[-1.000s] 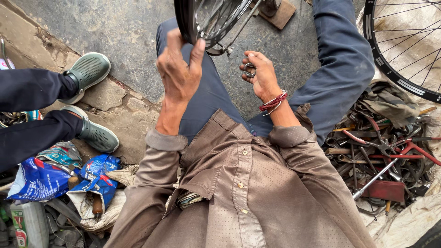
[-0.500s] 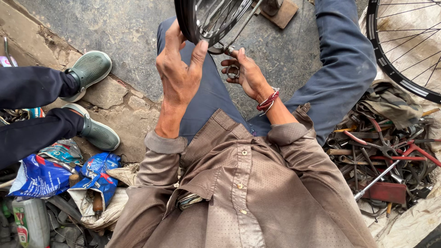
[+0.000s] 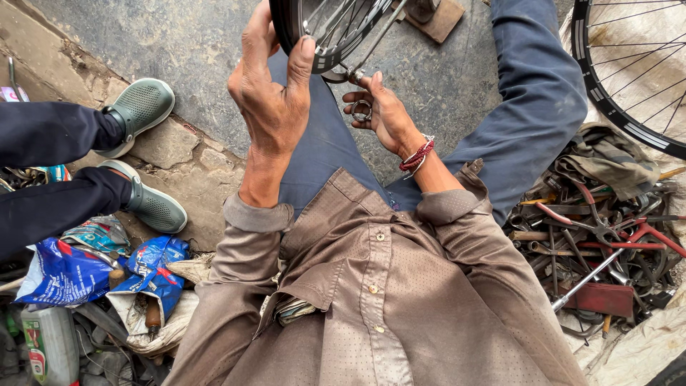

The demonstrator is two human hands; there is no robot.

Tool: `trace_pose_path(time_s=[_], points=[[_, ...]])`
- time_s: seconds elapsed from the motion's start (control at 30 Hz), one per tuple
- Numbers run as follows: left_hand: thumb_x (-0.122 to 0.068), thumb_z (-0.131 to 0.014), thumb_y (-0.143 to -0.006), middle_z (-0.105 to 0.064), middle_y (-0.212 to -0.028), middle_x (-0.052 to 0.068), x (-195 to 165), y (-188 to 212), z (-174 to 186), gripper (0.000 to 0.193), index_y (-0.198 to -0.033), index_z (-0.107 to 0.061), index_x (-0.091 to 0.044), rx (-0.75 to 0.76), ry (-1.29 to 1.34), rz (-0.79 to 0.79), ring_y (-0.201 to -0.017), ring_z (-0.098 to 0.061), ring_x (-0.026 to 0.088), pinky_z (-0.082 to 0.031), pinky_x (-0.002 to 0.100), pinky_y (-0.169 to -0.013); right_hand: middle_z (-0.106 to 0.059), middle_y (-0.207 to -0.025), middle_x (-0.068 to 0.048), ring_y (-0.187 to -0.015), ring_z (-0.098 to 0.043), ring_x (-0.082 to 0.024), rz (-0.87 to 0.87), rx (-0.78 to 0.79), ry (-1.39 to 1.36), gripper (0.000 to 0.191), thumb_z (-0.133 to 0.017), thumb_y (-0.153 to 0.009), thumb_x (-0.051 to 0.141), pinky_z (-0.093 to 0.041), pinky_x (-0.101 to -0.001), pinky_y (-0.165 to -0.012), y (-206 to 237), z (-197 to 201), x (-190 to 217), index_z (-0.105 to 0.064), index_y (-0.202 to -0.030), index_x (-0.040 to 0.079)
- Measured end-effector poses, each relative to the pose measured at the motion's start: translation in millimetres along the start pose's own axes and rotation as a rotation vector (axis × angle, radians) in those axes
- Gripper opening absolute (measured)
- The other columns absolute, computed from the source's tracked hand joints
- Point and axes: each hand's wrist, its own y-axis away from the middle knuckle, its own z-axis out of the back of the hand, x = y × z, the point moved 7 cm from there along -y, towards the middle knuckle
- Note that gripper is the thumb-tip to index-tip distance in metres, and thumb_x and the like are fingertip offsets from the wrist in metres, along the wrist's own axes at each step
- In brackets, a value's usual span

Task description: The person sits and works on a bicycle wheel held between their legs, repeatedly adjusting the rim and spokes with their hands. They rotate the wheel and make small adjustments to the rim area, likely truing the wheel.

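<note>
Left hand: left hand [image 3: 275,107] grips the tyre and rim of the bicycle wheel [image 3: 325,32] at far centre; thumb on the rim's inner side, fingers wrapped over the tyre, pressed tight.
Right hand: right hand [image 3: 379,111] sits just below the wheel's axle end [image 3: 354,71]; fingers curled, pinching a small metal ring [image 3: 361,111] between thumb and fingertips.
Ring position: just beside the axle, not on it; whether it touches, cannot tell.
Wheel: held upright over the lap, partly out of view at the top.
Surroundings: second wheel [image 3: 629,78] far right; heap of tools [image 3: 600,236] with red-handled pliers at right; another person's green shoes [image 3: 143,107] at left; blue bags [image 3: 107,264] near left.
Risk (judgement): the ring could slip from the pinch and vanish into the clutter; the wheel could twist if the one-handed hold loosens.
</note>
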Motion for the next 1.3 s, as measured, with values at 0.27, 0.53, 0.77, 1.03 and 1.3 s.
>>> trace_pose_path(time_s=[0.27,0.53,0.77,1.03,1.3], points=[[-0.022,-0.075,-0.101,-0.078,-0.114,0.015,44.0,33.1,-28.0,0.037,-0.128,-0.056,-0.004,0.311,-0.161,0.321,-0.103,-0.077,0.029,-0.061,0.043,-0.092,-0.064,-0.115,-0.006,-0.101,-0.063,-0.016,0.005,0.014,-0.002,0.085,-0.04,-0.095,0.072,-0.052,-0.0356,-0.083,-1.6,-2.3,-0.1,-0.045,-0.149,0.007],[-0.009,-0.08,-0.097,-0.076,-0.118,0.015,24.0,25.2,-18.2,0.045,-0.135,-0.056,-0.003,0.183,0.062,0.219,-0.117,-0.075,0.029,-0.06,0.041,-0.106,-0.063,-0.114,-0.006,-0.101,-0.061,-0.016,0.005,0.038,0.003,0.086,-0.038,-0.095,0.074,-0.052,-0.0362,-0.084,2.7,-8.3,2.7,-0.045,-0.151,0.009],[-0.013,-0.08,-0.098,-0.077,-0.112,0.011,19.2,22.3,-17.0,0.039,-0.131,-0.06,-0.006,0.113,0.062,0.215,-0.113,-0.076,0.025,-0.062,0.039,-0.102,-0.062,-0.114,-0.005,-0.101,-0.06,-0.016,0.01,0.039,0.023,0.089,-0.037,-0.093,0.076,-0.052,-0.0369,-0.085,4.3,-9.8,4.2,-0.044,-0.153,0.011],[-0.018,-0.079,-0.1,-0.078,-0.109,0.008,19.7,20.0,-14.9,0.033,-0.128,-0.063,-0.008,0.096,0.039,0.219,-0.108,-0.078,0.024,-0.064,0.038,-0.099,-0.062,-0.114,-0.006,-0.101,-0.06,-0.016,0.008,0.037,0.021,0.091,-0.038,-0.092,0.077,-0.052,-0.0373,-0.085,3.0,-9.1,3.4,-0.042,-0.154,0.01],[-0.022,-0.079,-0.1,-0.079,-0.107,0.007,21.7,20.8,-15.4,0.033,-0.126,-0.064,-0.01,0.078,0.015,0.214,-0.106,-0.078,0.022,-0.064,0.037,-0.095,-0.061,-0.114,-0.007,-0.102,-0.061,-0.017,0.021,0.036,0.036,0.094,-0.038,-0.091,0.078,-0.053,-0.037,-0.084,4.1,-9.6,4.3,-0.041,-0.155,0.009]])
